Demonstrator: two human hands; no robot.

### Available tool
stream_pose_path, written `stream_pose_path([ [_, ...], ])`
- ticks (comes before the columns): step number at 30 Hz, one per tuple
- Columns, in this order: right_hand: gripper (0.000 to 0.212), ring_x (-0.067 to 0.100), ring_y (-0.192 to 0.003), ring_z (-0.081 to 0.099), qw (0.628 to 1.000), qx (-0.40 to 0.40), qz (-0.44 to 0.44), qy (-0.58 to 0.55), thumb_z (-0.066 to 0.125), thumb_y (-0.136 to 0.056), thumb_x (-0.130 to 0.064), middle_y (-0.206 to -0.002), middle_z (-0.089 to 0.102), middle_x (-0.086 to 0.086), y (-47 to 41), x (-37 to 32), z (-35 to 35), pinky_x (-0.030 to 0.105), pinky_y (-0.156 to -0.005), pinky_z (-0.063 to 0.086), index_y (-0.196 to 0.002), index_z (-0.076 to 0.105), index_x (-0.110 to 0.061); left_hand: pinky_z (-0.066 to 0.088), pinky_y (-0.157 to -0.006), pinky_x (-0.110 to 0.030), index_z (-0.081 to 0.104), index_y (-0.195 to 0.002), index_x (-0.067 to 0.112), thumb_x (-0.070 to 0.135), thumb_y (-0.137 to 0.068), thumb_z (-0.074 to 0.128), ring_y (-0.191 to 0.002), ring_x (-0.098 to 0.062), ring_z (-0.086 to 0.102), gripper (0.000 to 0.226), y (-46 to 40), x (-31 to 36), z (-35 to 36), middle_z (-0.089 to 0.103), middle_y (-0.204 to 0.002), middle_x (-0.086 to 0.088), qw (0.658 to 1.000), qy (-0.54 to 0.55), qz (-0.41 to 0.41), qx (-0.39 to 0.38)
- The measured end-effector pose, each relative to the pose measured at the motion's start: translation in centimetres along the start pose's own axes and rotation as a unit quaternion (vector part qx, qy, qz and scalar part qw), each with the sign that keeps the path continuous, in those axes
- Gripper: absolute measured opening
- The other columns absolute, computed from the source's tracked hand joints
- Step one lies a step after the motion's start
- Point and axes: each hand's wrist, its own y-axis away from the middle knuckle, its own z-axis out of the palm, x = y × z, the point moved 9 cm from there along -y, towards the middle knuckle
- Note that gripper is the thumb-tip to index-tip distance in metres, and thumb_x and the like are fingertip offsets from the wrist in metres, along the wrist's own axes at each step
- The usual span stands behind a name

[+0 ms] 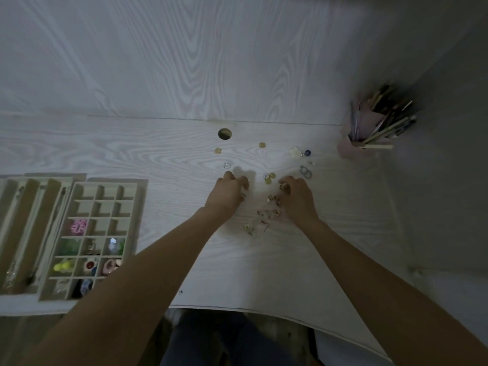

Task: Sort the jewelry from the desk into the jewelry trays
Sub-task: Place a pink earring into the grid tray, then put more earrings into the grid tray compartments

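Little bits of jewelry (272,207) lie scattered on the white bench (264,273), in the middle, between the two hands. The left hand (228,194) has its fingers curled down and pinches a small shiny piece (243,196) at its fingertips. The right hand (295,196) is curled too and holds a small gold ring (283,186). More pieces sit farther back: two yellow ones (217,150), a white flower (295,151) with a blue bead (307,153) just beside it, and some thin rings (305,171). Far to the left is a tray with many little boxes (105,196), some holding colourful pieces. Beside it is a tray with long slots (29,207). A pink cup of pens (369,128) stands at the back right.
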Motion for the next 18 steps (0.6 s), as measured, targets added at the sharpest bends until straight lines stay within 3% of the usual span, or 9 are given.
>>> stream_pose_path([
  [4,0.020,0.018,-0.082,0.052,1.000,0.013,-0.002,-0.008,0.052,-0.089,0.004,-0.104,0.055,0.018,-1.1,-0.3,-0.1,0.010,-0.054,0.033,-0.106,0.062,-0.002,0.044,-0.075,-0.033,0.060,-0.097,0.006,0.007,-0.092,0.047,-0.092,-0.032,0.053,0.014,-0.1,-0.1,-0.6,0.050,-0.101,-0.015,0.999,-0.017,-0.022,0.024],
  [9,0.018,0.021,-0.080,0.055,0.999,0.034,-0.009,-0.037,0.051,-0.085,0.006,-0.093,0.059,0.015,-1.3,-0.8,-0.3,0.005,-0.055,0.034,-0.095,0.062,-0.003,0.048,-0.080,-0.033,0.064,-0.094,0.005,0.007,-0.089,0.057,-0.095,-0.027,0.059,0.009,0.2,-1.1,-2.0,0.063,-0.101,-0.013,0.995,0.072,-0.047,0.042],
  [12,0.015,0.022,-0.080,0.055,0.996,0.048,-0.025,-0.072,0.050,-0.088,0.001,-0.089,0.060,0.011,-0.6,-2.3,-0.6,0.006,-0.057,0.036,-0.095,0.062,-0.005,0.048,-0.077,-0.022,0.069,-0.086,0.004,0.007,-0.082,0.069,-0.086,-0.018,0.063,0.004,1.3,-2.8,-4.8,0.069,-0.089,-0.008,0.983,0.153,-0.069,0.079],
  [16,0.017,0.028,-0.081,0.063,0.990,0.021,-0.048,-0.129,0.052,-0.090,0.000,-0.086,0.066,0.012,0.9,-5.6,0.2,0.038,-0.072,0.052,-0.100,0.065,-0.003,0.039,-0.053,-0.001,0.066,-0.080,0.004,0.010,-0.079,0.074,-0.064,-0.003,0.057,0.009,3.6,-6.2,-8.2,0.065,-0.072,-0.001,0.971,0.185,-0.106,0.107],
  [18,0.018,0.025,-0.076,0.065,0.989,-0.015,-0.063,-0.133,0.053,-0.089,0.001,-0.081,0.066,0.006,1.4,-7.4,1.6,0.040,-0.074,0.054,-0.096,0.068,-0.004,0.038,-0.049,-0.001,0.065,-0.080,0.004,0.011,-0.077,0.075,-0.058,0.000,0.057,0.012,4.9,-8.1,-9.3,0.065,-0.066,0.001,0.966,0.201,-0.124,0.108],
])
